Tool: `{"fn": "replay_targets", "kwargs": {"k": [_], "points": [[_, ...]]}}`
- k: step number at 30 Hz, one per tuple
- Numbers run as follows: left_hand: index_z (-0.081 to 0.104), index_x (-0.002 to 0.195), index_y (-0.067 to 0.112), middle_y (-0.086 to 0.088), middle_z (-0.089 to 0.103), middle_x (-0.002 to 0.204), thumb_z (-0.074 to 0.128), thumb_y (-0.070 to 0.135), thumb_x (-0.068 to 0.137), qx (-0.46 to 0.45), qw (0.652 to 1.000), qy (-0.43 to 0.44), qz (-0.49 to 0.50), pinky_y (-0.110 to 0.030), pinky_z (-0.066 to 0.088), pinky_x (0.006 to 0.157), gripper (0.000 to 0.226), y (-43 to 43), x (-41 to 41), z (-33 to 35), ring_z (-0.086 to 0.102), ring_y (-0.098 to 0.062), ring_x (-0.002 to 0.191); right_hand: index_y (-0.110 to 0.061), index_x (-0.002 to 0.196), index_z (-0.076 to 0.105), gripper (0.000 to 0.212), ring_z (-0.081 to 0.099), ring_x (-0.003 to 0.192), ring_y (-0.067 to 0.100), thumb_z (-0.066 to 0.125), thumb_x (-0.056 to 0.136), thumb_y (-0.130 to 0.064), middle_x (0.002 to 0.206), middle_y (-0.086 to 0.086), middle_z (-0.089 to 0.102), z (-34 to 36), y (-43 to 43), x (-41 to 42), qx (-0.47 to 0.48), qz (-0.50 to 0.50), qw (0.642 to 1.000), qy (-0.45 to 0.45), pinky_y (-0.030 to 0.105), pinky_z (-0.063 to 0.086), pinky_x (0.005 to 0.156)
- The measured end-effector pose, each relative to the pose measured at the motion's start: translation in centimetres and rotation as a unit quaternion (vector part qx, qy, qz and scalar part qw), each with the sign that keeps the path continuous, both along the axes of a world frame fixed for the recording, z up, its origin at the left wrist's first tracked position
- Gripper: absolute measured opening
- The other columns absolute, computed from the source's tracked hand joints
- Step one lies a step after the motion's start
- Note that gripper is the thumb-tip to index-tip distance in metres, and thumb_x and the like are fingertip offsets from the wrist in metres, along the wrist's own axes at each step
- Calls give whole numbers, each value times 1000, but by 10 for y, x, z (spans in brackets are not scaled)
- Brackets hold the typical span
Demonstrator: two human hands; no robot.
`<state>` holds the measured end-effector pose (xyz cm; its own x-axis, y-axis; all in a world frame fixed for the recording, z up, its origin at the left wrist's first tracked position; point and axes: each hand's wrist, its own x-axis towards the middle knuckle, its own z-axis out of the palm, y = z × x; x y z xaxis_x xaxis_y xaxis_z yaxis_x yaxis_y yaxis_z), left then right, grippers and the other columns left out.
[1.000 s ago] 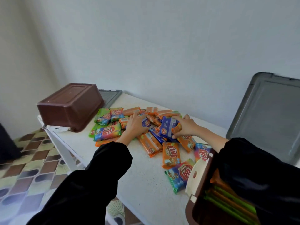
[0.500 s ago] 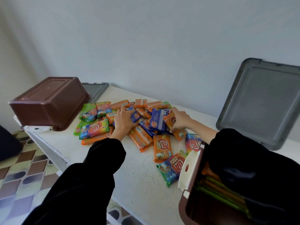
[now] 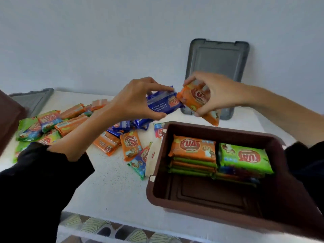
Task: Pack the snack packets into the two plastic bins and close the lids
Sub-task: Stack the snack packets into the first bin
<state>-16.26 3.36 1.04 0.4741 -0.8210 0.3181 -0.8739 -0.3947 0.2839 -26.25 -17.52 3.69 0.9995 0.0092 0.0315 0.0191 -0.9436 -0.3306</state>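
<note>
The other brown bin [image 3: 8,123] is cut off at the left edge, so only a dark bit of its side shows. A flat grey lid [image 3: 31,100] lies behind it, partly hidden. The left arm covers part of the pile of packets [image 3: 70,121] on the white table [image 3: 114,186]. The picture is a bit blurry, so the small words on the wrappers cannot be read.

The left hand [image 3: 135,100] is up in the air and pinches a blue packet [image 3: 163,104] between thumb and fingers. Its long side runs left to right, almost level. The right hand [image 3: 217,92] grips an orange packet [image 3: 198,102] with curled fingers. This one is tilted: its long side runs from up-left to down-right, and its low end hangs over the far rim of the open brown bin [image 3: 210,214]. The two packets meet end to end.

Inside the bin, two stacks sit side by side against the far wall, one with an orange top packet [image 3: 192,148] and one with a green top packet [image 3: 245,157]. Both lie flat, long side left to right, and the packets under them show only their edges. A standing grey lid [image 3: 217,60] leans on the wall behind the hands.
</note>
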Motion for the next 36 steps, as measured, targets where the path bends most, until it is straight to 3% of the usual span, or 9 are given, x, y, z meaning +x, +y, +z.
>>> {"fn": "replay_targets", "kwargs": {"k": [3,6,11,13,16,23,26,30,36], "points": [[51,127,37,9,58,111,61,66,58,73,993,24,-93,-7,42,67,75,-15,-41,-10,55,-5,92,-38,122,41,74,48,101,9,84,63,-26,114,-10,47,-9,-13,-62,8,-16,997,79,22,41,75],[49,127,43,10,55,113,56,68,60,139,975,33,-173,-19,46,78,72,-30,-75,-31,54,-5,98,-40,125,41,78,45,96,6,84,60,-32,112,-12,45,-35,-19,-101,-18,-13,990,136,18,40,77],[34,139,40,7,43,125,67,54,72,272,933,-9,-235,-21,40,87,76,-55,-99,-72,43,-7,107,-43,129,32,81,38,98,8,80,65,-36,106,-11,35,-83,-17,-133,-70,-22,980,183,26,41,84],[32,141,35,2,42,127,67,51,74,304,922,-31,-237,-25,43,89,77,-63,-102,-84,45,-12,109,-40,134,28,83,40,105,13,78,68,-34,115,-5,38,-97,-11,-139,-109,-7,976,188,28,43,86],[28,144,30,-1,45,127,65,48,76,329,912,-55,-237,-28,45,86,79,-73,-106,-96,49,-17,110,-32,143,19,84,45,116,22,71,77,-28,132,4,38,-112,-6,-140,-185,20,959,212,31,44,85],[31,141,19,-2,47,129,61,43,82,406,873,-115,-244,-32,46,81,70,-81,-115,-111,53,-21,111,-25,146,13,79,47,118,27,63,85,-18,132,10,39,-129,-1,-136,-257,43,940,220,37,47,87],[34,139,15,-4,50,128,60,42,84,411,865,-139,-250,-33,46,82,66,-80,-116,-114,52,-22,112,-23,146,16,78,46,118,26,65,84,-25,132,8,41,-132,-2,-136,-281,53,936,207,36,46,81],[38,137,12,-6,50,128,57,42,87,401,868,-142,-257,-32,46,84,61,-81,-116,-115,51,-23,113,-22,143,29,59,41,122,24,56,91,-21,137,7,37,-136,-4,-136,-277,69,940,186,32,43,77],[40,137,12,-6,49,132,56,38,88,405,862,-126,-275,-35,47,91,58,-81,-111,-115,50,-23,117,-22,139,38,52,46,120,22,55,90,-21,131,3,45,-133,-3,-132,-250,66,945,200,35,47,84]]}}
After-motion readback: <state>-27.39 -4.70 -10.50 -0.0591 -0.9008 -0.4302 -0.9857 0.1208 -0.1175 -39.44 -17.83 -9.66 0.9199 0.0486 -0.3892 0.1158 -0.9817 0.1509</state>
